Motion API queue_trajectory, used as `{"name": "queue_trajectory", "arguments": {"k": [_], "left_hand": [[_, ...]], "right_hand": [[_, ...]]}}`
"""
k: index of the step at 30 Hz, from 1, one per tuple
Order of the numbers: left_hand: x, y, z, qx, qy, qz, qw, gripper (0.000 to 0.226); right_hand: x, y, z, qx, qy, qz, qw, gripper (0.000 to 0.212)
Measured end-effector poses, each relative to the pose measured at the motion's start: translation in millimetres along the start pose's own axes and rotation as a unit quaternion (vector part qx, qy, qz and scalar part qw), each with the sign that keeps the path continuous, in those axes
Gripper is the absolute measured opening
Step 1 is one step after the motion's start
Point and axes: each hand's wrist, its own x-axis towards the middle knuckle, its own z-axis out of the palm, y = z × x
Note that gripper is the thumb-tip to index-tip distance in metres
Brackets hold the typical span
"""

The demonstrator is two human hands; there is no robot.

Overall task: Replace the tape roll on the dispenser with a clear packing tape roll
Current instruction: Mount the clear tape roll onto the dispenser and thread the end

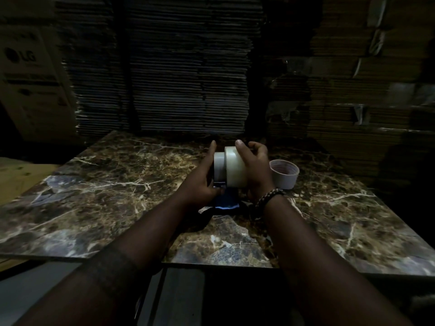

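While left hand point(202, 182) grips dispenser point(226, 201), right hand point(253, 168) fingers clasp clear tape roll point(235, 168) (empty core point(284, 174) nearby).

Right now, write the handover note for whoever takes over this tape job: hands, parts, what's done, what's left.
Left hand: gripping the blue tape dispenser, which stands on the brown marbled tabletop.
Right hand: wrapped around the whitish clear packing tape roll, pressing it sideways onto the dispenser's pale hub.
Empty cardboard tape core: lying on the tabletop, right of the right hand.
Done: old roll appears to be off; new roll partly on the hub.
Left: seat the roll fully, then thread the tape end. The lighting is dim, so the dispenser's lower parts are hard to read.
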Motion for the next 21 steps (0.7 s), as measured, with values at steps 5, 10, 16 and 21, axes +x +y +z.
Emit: {"name": "queue_trajectory", "arguments": {"k": [5,10,16,21], "left_hand": [[2.4,-2.9,1.8,0.007,-0.029,0.003,1.000,0.131],[2.8,-3.2,4.2,0.025,-0.029,0.009,0.999,0.130],[4.3,-2.0,5.0,0.035,-0.034,0.008,0.999,0.126],[3.2,1.8,7.7,0.048,-0.025,0.008,0.999,0.124]], "right_hand": [[-0.9,1.3,4.4,-0.003,-0.021,0.006,1.000,0.058],[-2.3,3.6,13.3,0.013,-0.032,0.014,0.999,0.060],[-2.7,4.3,19.4,0.026,-0.029,0.011,0.999,0.057],[-3.9,5.0,23.8,0.047,-0.027,0.013,0.998,0.058]]}}
